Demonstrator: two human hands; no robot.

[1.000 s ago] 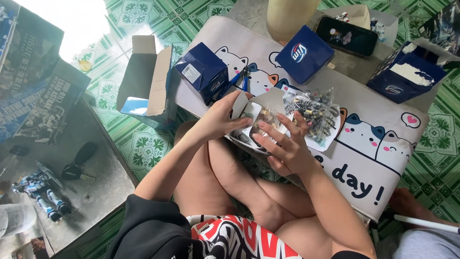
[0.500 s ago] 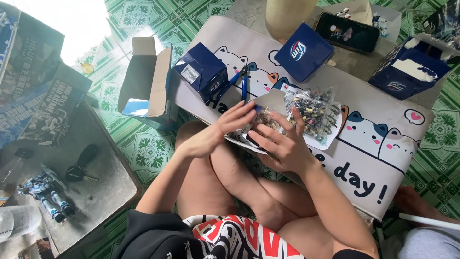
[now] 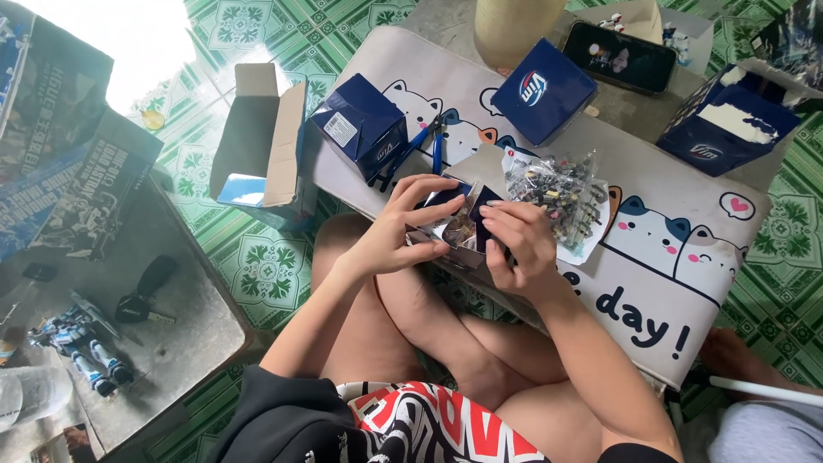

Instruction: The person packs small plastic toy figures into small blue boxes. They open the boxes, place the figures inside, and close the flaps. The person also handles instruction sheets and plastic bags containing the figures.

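A: Status of hands?

B: Left hand and right hand both clasp a small bag of dark parts at frame centre, fingers pinching its edges, seemingly to open it over the table.

A: Surroundings?

B: Larger parts bag just right; blue pliers and blue box above left.

You are now pulling the small dark packet apart between both hands; a second ago your left hand was reaching over it and your right hand lay beside it. You are also bringing both hands in closer together.
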